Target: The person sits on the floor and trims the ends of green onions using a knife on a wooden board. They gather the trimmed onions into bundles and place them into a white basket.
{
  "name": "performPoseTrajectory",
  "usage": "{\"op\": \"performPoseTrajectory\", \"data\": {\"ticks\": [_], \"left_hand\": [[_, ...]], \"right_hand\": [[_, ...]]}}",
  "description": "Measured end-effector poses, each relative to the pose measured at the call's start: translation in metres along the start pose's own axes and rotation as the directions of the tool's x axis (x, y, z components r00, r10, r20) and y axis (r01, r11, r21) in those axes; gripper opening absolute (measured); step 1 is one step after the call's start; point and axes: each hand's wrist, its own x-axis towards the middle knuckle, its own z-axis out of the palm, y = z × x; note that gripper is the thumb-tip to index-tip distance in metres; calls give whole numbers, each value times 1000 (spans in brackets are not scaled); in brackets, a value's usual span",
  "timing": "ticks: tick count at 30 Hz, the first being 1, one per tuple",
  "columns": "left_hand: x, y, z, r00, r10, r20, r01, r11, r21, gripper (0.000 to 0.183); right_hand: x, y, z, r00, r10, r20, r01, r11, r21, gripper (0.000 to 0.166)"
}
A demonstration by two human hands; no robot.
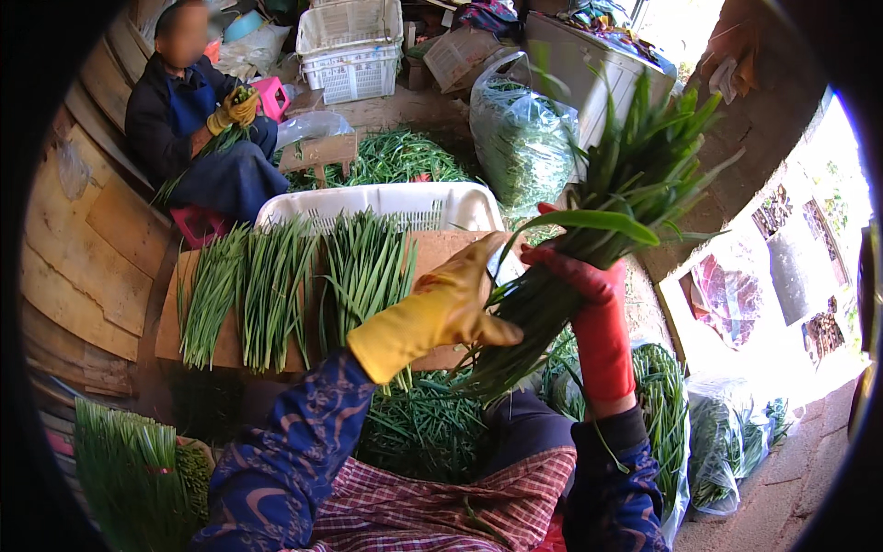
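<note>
My right hand (586,283), in a red glove, grips a thick bunch of long flat green leaves, likely garlic chives (621,186), raised and tilted at the right of the board. My left hand (462,303), in a yellow rubber glove, is beside the bunch's lower part with thumb and fingers apart; whether its palm touches the leaves cannot be told. On the brown wooden board (441,259) lie several bundles of the same greens, such as the left bundle (214,297) and the middle bundle (276,290). Loose greens (428,421) lie below the board, by my lap.
A white plastic crate (372,196) stands behind the board. Beyond it are loose leaves (407,159), a small wooden stool (321,152) and a filled clear bag (524,138). A seated person (200,124) in yellow gloves holds greens at upper left. Bagged greens (724,441) stand at lower right.
</note>
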Motion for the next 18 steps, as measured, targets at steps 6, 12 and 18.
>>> {"op": "performPoseTrajectory", "data": {"ticks": [6, 12, 18], "left_hand": [[68, -42, 14, 844, 529, -92, -533, 846, -27, 89], [59, -73, 5, 880, 468, -80, -445, 872, 204, 61], [60, -28, 9, 903, 431, 0, -425, 891, 157, 70]], "right_hand": [[22, 10, 30, 997, -25, 71, 28, 999, -41, 55], [28, 36, 24, 948, -37, 317, 144, 936, -321, 51], [17, 13, 11, 953, 11, 304, 83, 953, -293, 86]]}}
